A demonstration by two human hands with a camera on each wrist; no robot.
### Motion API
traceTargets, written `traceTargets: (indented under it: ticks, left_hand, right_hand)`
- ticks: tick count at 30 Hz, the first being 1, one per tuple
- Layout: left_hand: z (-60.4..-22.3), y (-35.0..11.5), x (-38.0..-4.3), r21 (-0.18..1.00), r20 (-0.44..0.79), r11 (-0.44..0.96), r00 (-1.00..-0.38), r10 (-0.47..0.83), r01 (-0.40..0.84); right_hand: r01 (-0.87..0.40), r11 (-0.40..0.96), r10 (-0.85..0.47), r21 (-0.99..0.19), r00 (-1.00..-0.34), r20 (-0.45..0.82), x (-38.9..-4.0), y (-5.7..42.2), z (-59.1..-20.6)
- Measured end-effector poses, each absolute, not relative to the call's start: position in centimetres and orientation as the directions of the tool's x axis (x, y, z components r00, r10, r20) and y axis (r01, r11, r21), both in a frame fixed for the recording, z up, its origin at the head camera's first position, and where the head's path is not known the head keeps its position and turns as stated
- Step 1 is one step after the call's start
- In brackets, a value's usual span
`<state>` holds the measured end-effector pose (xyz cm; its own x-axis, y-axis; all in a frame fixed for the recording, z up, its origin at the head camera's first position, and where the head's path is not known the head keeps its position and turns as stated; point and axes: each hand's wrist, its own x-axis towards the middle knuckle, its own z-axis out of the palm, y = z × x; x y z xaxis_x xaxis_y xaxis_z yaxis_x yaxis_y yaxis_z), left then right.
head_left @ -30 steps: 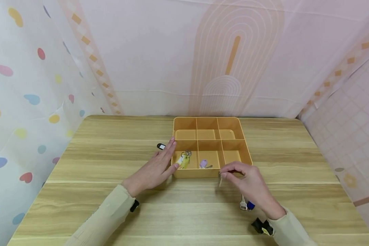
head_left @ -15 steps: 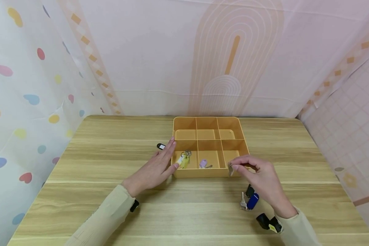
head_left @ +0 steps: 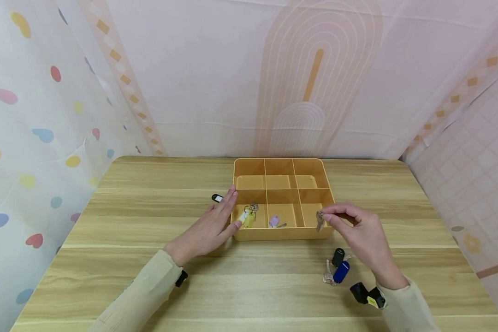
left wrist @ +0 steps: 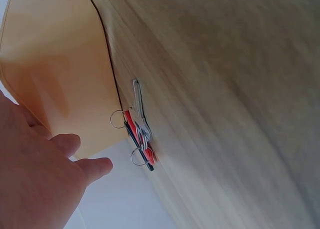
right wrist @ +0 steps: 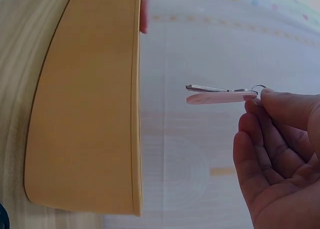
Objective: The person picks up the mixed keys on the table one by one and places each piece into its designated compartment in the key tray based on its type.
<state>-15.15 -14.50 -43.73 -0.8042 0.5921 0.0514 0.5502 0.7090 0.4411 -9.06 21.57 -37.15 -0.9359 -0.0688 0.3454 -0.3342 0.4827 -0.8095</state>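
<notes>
In the head view my right hand (head_left: 365, 237) pinches a ring at the front right corner of a yellow-orange divided box (head_left: 282, 234). From the ring hang a silver key (right wrist: 207, 88) and a pale pink key tag (right wrist: 215, 98), over the box's front right compartment in the head view. My left hand (head_left: 207, 230) lies along the box's left side, fingers straight, thumb near the front corner. Inside the front left compartment is a yellow key tag (head_left: 249, 219) with keys. A purple key tag (head_left: 274, 220) and its key lie in the front middle one.
Nearer me on the table are a blue key tag (head_left: 341, 272), a dark key tag (head_left: 338, 257) and a key (head_left: 328, 274). Left of the box lie a black key tag (head_left: 217, 198), a red key tag (left wrist: 131, 123) and a key (left wrist: 137, 96). Patterned cloth (head_left: 199, 69) hangs behind.
My right hand has moved rightward and slightly away from me along the box's front edge, carrying the key and tag. The blue and dark key tags have come into sight. My left hand stays put.
</notes>
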Motion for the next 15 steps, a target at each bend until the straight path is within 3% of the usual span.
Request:
traceTargets:
  ticks: [15]
  left_hand:
    - [-43.8,-14.6,-15.2,0.444,0.052,0.709,-0.806,0.59,0.548]
  right_hand:
    - [-0.27,0.498,-0.018,-0.824,-0.953,0.302,-10.7,22.6,-37.4]
